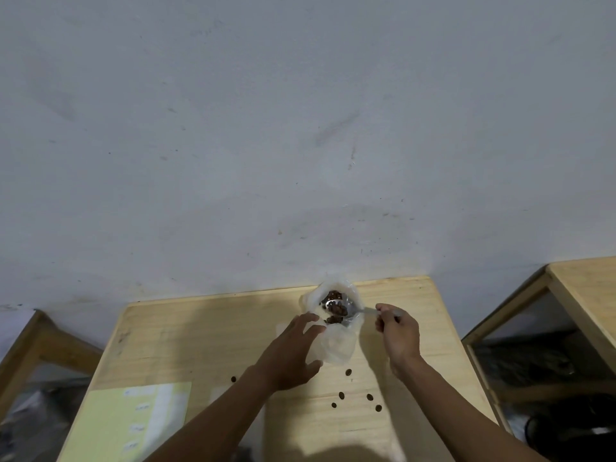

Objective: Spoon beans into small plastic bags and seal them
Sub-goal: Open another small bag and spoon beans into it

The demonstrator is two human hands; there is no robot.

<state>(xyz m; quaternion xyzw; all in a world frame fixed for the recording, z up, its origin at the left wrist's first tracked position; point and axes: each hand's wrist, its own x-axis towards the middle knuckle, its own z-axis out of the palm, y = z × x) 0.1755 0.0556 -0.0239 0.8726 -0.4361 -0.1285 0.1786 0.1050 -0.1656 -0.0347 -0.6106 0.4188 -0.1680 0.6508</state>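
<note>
The plastic bag (336,341) stands on the far half of the wooden table (206,338), close to the wall edge, its mouth spread open and facing up. I read a cluster of dark brown beans (334,305) inside the open mouth; a smaller clump sits just below them, toward the near rim. The lower body of the bag is cloudy white and appears to carry nothing, though the film is too hazy for me to be sure.

The metal spoon (353,310) enters the bag from the right side, bowl among the beans, handle running out to the right. The right hand (398,335) grasps the handle end, fingers curled around it, thumb on top.

The left hand (293,348) lies against the left side of the bag with fingers extended and spread, fingertips at the bag's rim, thumb near the bag's lower corner. It is not clenched; I see no pinch on the film.

Several loose beans (358,395) lie scattered on the table nearer to me than the bag, between the two forearms.

A pale yellow-green sheet (133,425) with faint printing lies flat at the near left corner of the table. A second wooden table (586,288) stands to the right, well apart. A grey-white wall (300,128) fills the upper view.
</note>
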